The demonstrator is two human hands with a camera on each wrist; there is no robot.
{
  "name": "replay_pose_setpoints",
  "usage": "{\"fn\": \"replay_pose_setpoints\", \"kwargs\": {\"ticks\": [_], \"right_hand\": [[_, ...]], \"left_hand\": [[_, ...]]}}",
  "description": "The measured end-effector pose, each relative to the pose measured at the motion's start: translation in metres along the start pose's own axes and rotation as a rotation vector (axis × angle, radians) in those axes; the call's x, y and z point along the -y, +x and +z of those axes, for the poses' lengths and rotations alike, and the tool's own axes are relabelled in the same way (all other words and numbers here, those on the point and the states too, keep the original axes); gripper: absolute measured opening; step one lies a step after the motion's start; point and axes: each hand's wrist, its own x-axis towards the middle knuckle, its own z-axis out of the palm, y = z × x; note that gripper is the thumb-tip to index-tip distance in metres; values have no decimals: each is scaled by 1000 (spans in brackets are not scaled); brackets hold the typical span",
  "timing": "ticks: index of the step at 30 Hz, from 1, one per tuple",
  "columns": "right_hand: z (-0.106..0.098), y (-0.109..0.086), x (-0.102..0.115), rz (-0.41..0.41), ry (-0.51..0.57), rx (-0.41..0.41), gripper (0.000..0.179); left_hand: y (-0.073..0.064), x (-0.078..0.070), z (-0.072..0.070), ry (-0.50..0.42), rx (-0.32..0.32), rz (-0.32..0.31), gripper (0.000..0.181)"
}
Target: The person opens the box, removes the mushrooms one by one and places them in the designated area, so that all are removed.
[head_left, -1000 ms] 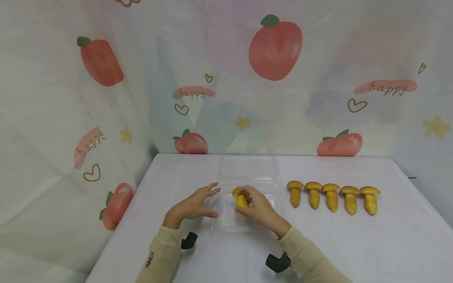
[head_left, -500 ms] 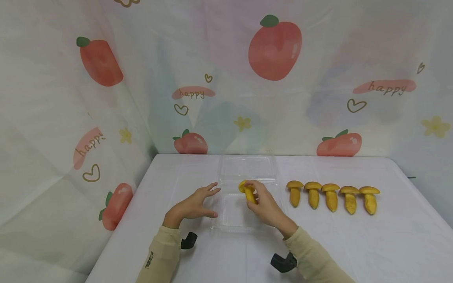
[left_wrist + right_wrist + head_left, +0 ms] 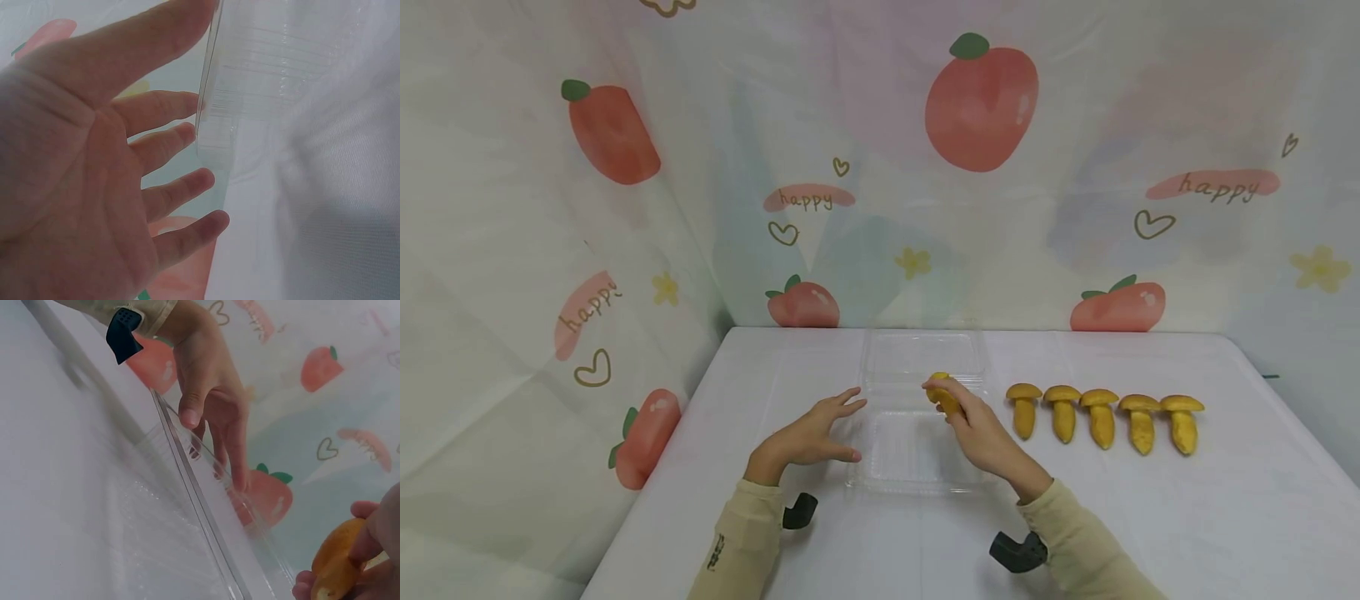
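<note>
My right hand point(image 3: 976, 425) grips a yellow mushroom point(image 3: 942, 396) above the right part of a clear plastic clamshell box point(image 3: 898, 454). The mushroom's cap and stem point(image 3: 337, 562) show between the fingers in the right wrist view. At the box's left side, my left hand point(image 3: 812, 433) is held with fingers spread and nearly straight, holding nothing. Its fingertips come right up to the box's edge in the left wrist view. The box's lid point(image 3: 925, 354) lies folded back, away from me. To the right, several yellow mushrooms point(image 3: 1101, 417) lie in a row, caps pointing away.
A white cloth point(image 3: 1240, 517) covers the table. Behind it hangs a printed backdrop point(image 3: 880, 108) with fruit and hearts, and another sheet runs along the left. Dark wrist mounts point(image 3: 1018, 552) sit at both sleeves.
My right hand has lifted the mushroom from over the box's middle, moving it right and away from me. The left hand stays in place, and the row of mushrooms is unchanged.
</note>
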Motion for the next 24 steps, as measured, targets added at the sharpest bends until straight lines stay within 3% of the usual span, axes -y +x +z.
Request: {"fn": "replay_pose_setpoints", "kwargs": {"ticks": [5, 9, 16, 24], "right_hand": [[-8, -3, -4, -17, 26, 1, 52], [-16, -8, -7, -56, -66, -25, 60], [-35, -21, -6, -47, -166, -72, 66], [-52, -29, -14, -155, -80, -143, 61]], "left_hand": [[0, 1, 0, 5, 1, -6, 85], [1, 2, 1, 7, 0, -7, 85], [2, 3, 1, -8, -4, -9, 85], [1, 4, 3, -10, -4, -16, 84]]}}
